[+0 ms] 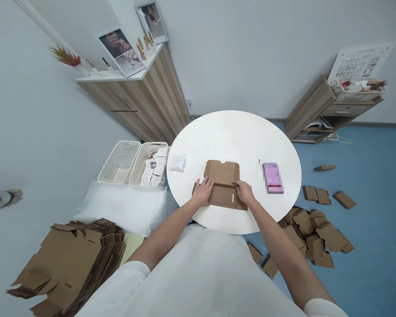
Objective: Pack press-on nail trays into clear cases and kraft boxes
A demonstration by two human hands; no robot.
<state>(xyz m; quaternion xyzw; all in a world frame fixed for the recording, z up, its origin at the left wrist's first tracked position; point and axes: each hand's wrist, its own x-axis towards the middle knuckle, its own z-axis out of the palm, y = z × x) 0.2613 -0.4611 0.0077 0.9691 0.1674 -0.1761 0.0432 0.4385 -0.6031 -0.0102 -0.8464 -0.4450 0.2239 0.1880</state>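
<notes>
A brown cardboard box (222, 176), partly unfolded, lies on the round white table (231, 132) in front of me. Its back panel has a notch in the far edge, and a short white slot or mark shows on the near panel. My left hand (203, 191) rests on the left side of the cardboard with its fingers stretched out. At the right side, my right hand (244, 192) has its fingers closed on the cardboard near the fold. Its fingertips are partly hidden.
A purple packet (273, 178), blurred, lies right on the table; a small white packet (177, 163) lies left. White baskets (119, 163) stand beside the table. Flat cardboard blanks (66, 259) are stacked at lower left. Folded boxes (317, 237) are heaped on the blue floor at right.
</notes>
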